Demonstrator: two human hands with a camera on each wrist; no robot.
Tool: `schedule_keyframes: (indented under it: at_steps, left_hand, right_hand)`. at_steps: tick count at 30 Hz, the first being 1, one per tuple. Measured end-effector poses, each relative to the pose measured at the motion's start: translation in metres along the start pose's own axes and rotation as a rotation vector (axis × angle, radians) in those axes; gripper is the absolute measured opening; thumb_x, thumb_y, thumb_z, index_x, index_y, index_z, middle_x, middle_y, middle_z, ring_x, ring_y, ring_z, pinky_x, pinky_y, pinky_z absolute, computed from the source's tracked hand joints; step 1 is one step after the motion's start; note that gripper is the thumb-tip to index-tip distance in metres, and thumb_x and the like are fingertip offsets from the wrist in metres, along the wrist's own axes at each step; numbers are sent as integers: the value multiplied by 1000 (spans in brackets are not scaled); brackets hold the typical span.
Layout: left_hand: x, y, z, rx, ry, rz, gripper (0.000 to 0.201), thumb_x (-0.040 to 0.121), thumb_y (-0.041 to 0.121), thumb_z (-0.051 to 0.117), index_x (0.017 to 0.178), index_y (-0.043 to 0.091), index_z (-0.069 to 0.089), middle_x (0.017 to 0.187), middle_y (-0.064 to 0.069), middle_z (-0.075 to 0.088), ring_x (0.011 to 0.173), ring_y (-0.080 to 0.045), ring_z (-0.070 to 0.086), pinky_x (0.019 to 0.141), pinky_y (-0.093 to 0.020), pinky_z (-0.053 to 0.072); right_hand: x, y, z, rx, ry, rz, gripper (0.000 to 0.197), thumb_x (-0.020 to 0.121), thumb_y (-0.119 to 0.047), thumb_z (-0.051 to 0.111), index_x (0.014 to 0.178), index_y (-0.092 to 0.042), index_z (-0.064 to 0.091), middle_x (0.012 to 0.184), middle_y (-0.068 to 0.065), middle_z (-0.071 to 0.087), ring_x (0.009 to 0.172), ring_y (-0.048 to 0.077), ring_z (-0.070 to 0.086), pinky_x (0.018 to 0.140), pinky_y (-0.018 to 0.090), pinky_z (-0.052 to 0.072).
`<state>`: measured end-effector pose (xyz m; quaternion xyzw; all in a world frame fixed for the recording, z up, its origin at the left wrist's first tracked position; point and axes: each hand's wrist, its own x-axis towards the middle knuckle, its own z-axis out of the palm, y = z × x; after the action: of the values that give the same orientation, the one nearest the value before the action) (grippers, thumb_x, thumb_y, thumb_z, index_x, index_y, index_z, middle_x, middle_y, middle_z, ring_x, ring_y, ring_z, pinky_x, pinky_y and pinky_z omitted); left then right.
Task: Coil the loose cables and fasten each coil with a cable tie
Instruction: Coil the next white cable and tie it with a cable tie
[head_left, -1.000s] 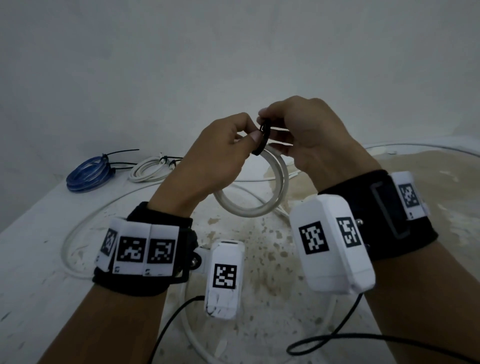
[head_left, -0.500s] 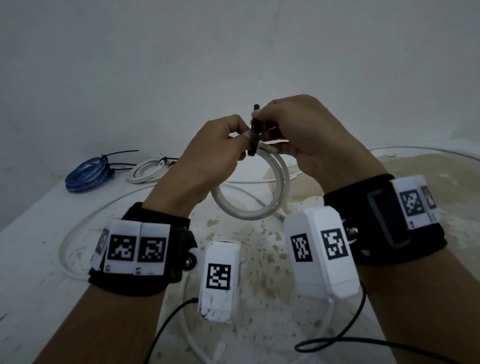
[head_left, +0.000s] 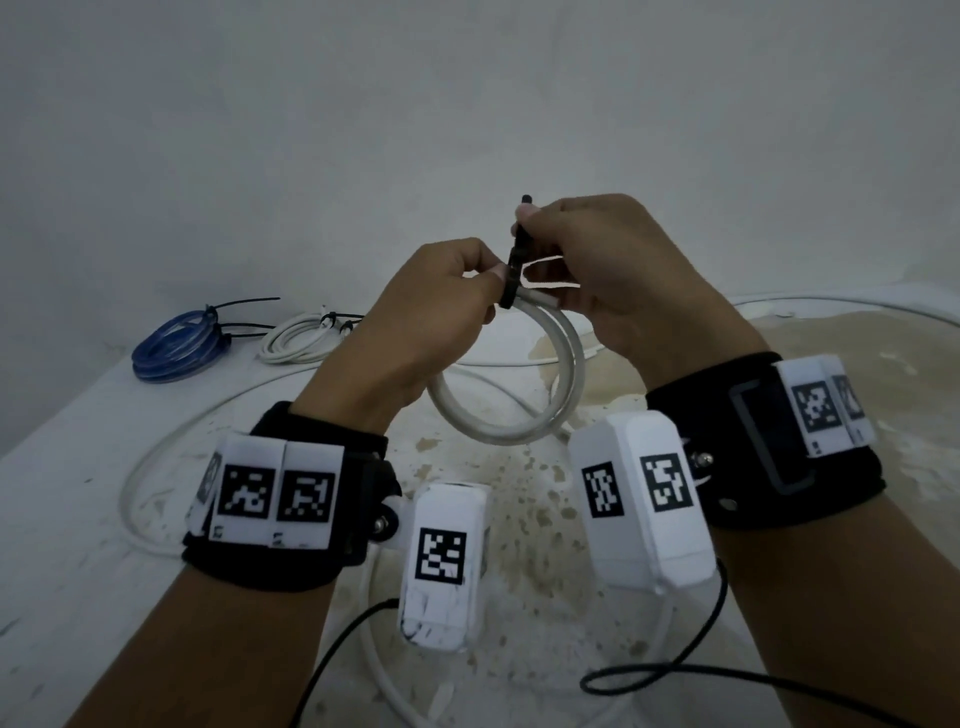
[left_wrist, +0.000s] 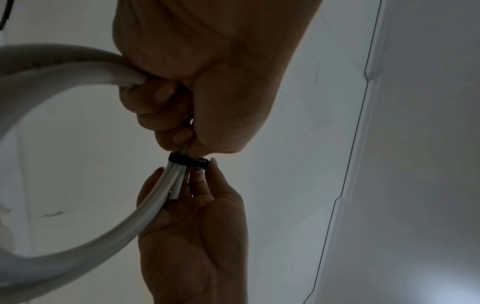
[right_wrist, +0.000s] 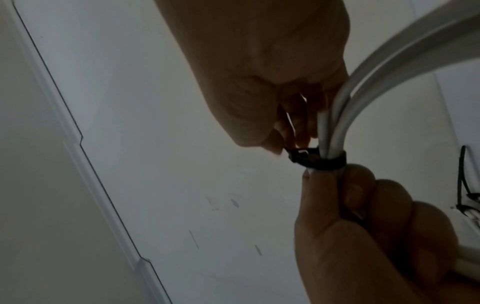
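Note:
A white cable coil (head_left: 498, 431) hangs in the air between both hands over the table. A black cable tie (head_left: 514, 265) is wrapped round its top strands. My left hand (head_left: 488, 283) grips the coil just beside the tie, fingers curled round the strands (right_wrist: 363, 201). My right hand (head_left: 524, 223) pinches the tie's tail, whose tip pokes up above the fingers. In the left wrist view the tie (left_wrist: 188, 161) sits snug round the cable strands (left_wrist: 166, 185). In the right wrist view the tie's head (right_wrist: 298, 156) juts out left of the strands.
A tied blue coil (head_left: 174, 345) and a tied white coil (head_left: 301, 343) lie at the back left of the stained white table (head_left: 519, 519). A loose white cable (head_left: 156, 452) loops across the table under my hands. A black cord (head_left: 675, 675) runs from my wrist.
My right hand has drawn the tie's tail upward, and the tie's loop has closed tighter round the coil. The left hand has kept its grip on the coil.

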<state>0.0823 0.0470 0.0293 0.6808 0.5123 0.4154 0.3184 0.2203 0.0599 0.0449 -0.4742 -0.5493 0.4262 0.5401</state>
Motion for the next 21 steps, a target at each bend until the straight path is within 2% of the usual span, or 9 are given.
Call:
schedule_keyframes:
  at_steps: [3,6,8,10,12,16,18,21]
  left_hand:
    - [1,0,-2,-38,25,-24,25,99,19,49,78,18,62,52,7,46,34,-3,34,45,-24,25]
    - [1,1,0,-66,6,-32,25,99,19,49,76,17,60,46,11,43,35,-4,30,43,-22,23]
    - [0,3,-1,-92,-23,-40,25,99,18,48,77,16,60,45,12,42,37,-6,27,42,-21,20]
    - [-1,3,-4,-129,-64,-46,26,100,15,46,76,15,58,46,10,39,40,-7,22,41,-21,16]
    - [-2,4,-7,-158,-97,-44,28,101,14,45,75,14,57,47,9,36,41,-7,19,40,-20,14]
    - [-4,6,-8,-167,-123,-39,32,102,15,44,72,14,56,48,9,34,40,-6,19,37,-17,16]
    - [-4,6,-7,-168,-118,-41,32,102,16,44,73,14,55,46,10,36,40,-6,20,36,-16,17]
    - [-4,8,-6,-177,-113,-38,26,102,15,44,79,13,57,46,10,38,39,-5,22,36,-17,18]
  right_hand:
    - [0,1,-1,-40,-78,-12,20,91,-18,67,73,-9,67,74,5,66,68,15,61,73,35,56]
    - [3,1,-1,-76,-41,-59,24,90,-15,67,65,-12,65,65,2,65,64,15,62,77,40,57]
    - [4,0,-1,-120,-8,-82,25,89,-15,67,65,-13,64,65,2,65,59,14,61,75,38,58]
    - [2,-2,-1,-174,17,-100,23,90,-15,65,68,-11,64,70,3,67,56,11,60,67,31,57]
    - [0,-3,0,-213,40,-114,19,92,-14,64,74,-7,65,74,6,69,57,11,61,63,30,57]
    - [2,-2,1,-307,120,-155,19,93,-16,61,85,1,67,81,13,71,67,20,66,74,40,60]
    - [4,0,0,-343,149,-173,22,95,-17,60,89,3,67,77,10,70,64,17,66,76,42,60]
    - [6,4,1,-398,173,-205,22,96,-20,57,85,-4,66,72,6,68,66,19,67,77,44,59]
